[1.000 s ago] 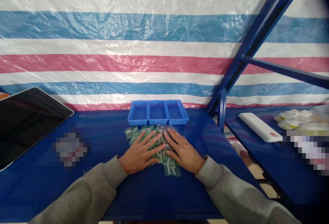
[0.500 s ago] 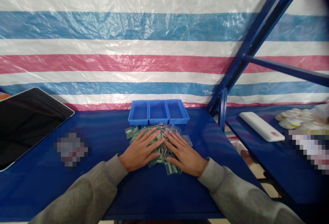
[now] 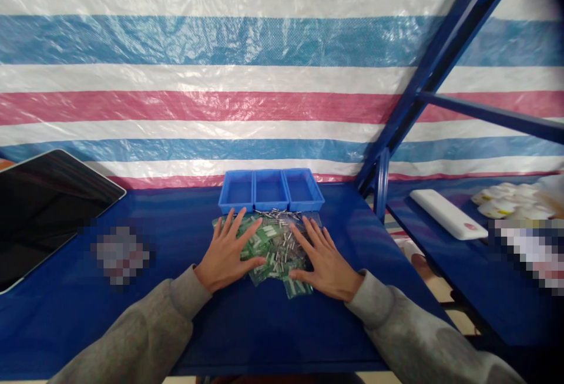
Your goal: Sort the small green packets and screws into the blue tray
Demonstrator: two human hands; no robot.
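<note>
A heap of small clear-and-green plastic packets [image 3: 268, 232] and loose metal pins or screws [image 3: 287, 244] lies mixed on the blue table; the exact kind of metal piece is too small to tell. My left hand [image 3: 228, 252] rests palm down on the heap's left side, fingers spread. On its right side lies my right hand [image 3: 325, 258], also flat with the fingers apart. Neither hand grips anything. Just behind the heap stand three joined blue trays [image 3: 271, 189], with no contents visible in them.
A dark flat screen [image 3: 53, 208] with a light rim stands at the left. A blurred item [image 3: 121, 255] lies on the table [image 3: 273, 337]. Blue metal posts [image 3: 418, 90] rise at the right. On a second table are a white oblong box [image 3: 447, 214] and white rounded items [image 3: 506, 199].
My hands have moved apart, left hand leftward and right hand slightly rightward. Their fingers have spread wider, and more of the packets and metal pieces between them now shows.
</note>
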